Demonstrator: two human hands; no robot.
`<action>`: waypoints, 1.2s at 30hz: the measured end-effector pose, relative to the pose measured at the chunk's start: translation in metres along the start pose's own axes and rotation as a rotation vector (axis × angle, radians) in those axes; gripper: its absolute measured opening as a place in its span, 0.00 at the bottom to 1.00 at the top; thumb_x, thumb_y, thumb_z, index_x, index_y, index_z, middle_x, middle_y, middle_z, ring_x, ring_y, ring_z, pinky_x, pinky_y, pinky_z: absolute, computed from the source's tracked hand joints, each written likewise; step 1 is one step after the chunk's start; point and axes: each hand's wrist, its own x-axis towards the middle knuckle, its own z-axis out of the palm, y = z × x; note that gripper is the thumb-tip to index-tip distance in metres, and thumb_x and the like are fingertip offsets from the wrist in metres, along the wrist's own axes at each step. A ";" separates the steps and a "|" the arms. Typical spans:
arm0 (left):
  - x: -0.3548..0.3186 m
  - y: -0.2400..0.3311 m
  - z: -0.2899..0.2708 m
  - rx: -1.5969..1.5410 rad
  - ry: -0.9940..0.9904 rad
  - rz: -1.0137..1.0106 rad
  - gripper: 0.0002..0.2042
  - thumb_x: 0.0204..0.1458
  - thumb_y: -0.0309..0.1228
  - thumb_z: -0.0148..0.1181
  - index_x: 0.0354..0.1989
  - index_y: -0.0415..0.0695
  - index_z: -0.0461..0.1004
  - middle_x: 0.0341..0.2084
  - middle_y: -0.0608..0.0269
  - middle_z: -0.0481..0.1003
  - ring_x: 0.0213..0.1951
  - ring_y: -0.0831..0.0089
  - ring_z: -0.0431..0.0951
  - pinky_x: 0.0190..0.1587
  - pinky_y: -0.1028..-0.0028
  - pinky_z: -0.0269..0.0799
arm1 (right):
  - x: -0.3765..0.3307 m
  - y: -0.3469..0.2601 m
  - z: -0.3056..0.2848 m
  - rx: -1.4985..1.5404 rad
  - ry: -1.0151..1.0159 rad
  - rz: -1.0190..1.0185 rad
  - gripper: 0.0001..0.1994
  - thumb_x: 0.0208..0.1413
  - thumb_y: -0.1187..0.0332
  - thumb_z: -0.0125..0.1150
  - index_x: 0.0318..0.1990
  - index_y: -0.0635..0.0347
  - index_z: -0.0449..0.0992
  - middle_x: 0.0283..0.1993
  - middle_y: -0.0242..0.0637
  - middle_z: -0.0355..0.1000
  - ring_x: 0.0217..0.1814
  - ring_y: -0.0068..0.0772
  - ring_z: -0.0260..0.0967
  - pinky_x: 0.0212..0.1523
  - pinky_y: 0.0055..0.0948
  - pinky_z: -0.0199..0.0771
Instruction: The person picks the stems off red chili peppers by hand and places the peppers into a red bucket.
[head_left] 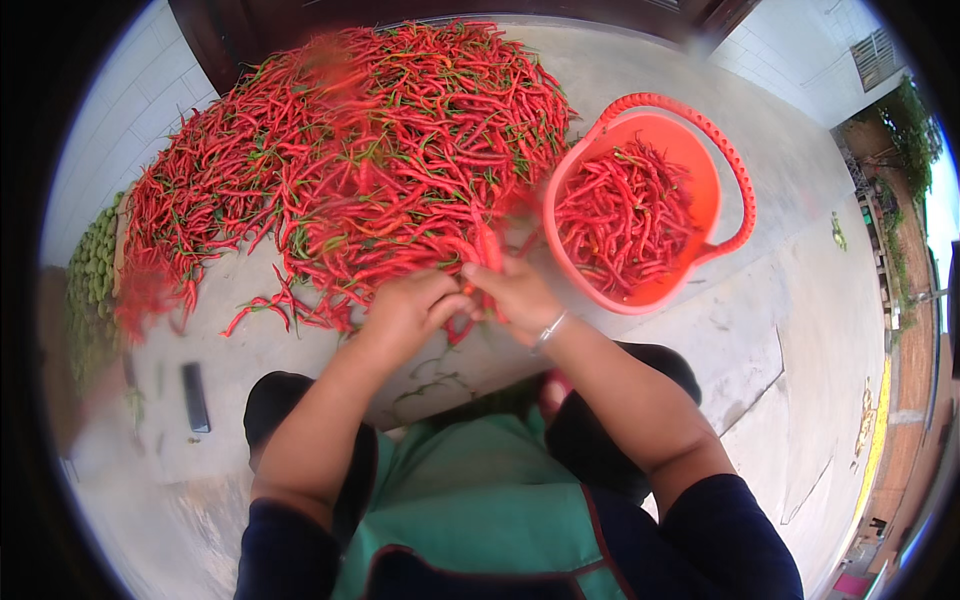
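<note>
Hands meet over a slender red chilli pepper (490, 262) at the near edge of a heaped pile of red chillies (350, 150).
Left hand (410, 308) and right hand (518, 295) pinch it with curled fingers; just beyond the right fingers, a round orange plastic basket (735, 170) holds more.

Both hands meet at the near edge of the red chilli pile (360, 160) on the concrete floor (700, 330). The left hand (408, 310) and right hand (520, 295) pinch one chilli (490, 250) between them. An orange basket (735, 180) of chillies stands just right.
</note>
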 end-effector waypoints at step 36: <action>-0.011 -0.044 -0.006 -0.614 0.271 -0.501 0.10 0.51 0.24 0.56 0.40 0.36 0.64 0.29 0.63 0.73 0.30 0.81 0.73 0.30 0.81 0.69 | 0.019 -0.006 0.037 -0.906 -0.101 -0.502 0.25 0.57 0.57 0.50 0.57 0.65 0.61 0.52 0.52 0.65 0.53 0.45 0.65 0.51 0.35 0.65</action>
